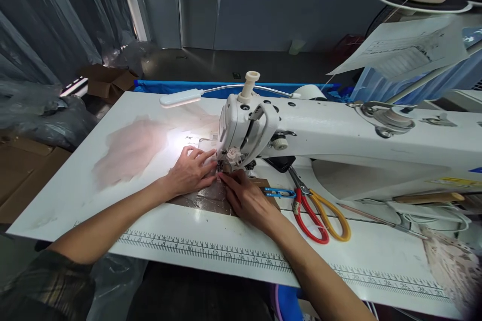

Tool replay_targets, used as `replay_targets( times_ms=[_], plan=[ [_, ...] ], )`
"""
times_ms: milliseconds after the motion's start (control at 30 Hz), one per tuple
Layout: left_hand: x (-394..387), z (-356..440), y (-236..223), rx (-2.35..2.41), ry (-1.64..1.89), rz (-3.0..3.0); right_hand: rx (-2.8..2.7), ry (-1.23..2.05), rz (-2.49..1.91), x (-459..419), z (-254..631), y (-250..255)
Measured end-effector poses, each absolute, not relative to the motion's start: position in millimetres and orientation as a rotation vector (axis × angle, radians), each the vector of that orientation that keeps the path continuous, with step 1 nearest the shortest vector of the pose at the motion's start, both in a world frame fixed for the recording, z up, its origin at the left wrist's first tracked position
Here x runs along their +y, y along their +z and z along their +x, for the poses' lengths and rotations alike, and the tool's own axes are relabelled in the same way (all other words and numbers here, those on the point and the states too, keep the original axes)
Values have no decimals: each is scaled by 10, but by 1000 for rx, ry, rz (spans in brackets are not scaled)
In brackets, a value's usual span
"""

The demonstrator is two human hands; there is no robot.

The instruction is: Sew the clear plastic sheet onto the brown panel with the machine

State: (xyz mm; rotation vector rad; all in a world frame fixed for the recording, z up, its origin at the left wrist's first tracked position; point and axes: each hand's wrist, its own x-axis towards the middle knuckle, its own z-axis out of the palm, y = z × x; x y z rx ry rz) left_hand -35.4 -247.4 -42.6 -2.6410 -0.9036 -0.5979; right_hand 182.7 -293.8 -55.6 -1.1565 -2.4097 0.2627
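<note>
A white sewing machine stands across the table, its needle area just beyond my fingertips. My left hand lies flat with fingers spread, left of the presser foot. From the right, my right hand reaches in with thumb and fingertips pinched close in front of the foot; what they grip is too small to make out. Sheer pale pink fabric spreads over the table on the left, partly washed out by the lamp's light. Beneath my hands is a shiny brown-grey plate.
Blue thread snips and scissors with red and yellow handles lie right of my right hand. A printed ruler strip runs along the front edge. A lamp hangs above the fabric. Lace lies at far right.
</note>
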Motion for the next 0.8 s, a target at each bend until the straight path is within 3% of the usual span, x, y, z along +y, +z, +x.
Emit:
replay_targets(
  times_ms=[200,433,800],
  plan=[
    [-2571,-379,-365,-847,-794,-2694,-2107,359,-1412,-2875,1913,-446],
    [-2666,-401,-439,-803,-689,-3145,-2099,475,-1374,-2880,1870,-470],
    [-2653,-359,-468,-851,-883,-3062,-2104,450,-1347,-2888,1872,-486]
  ],
)
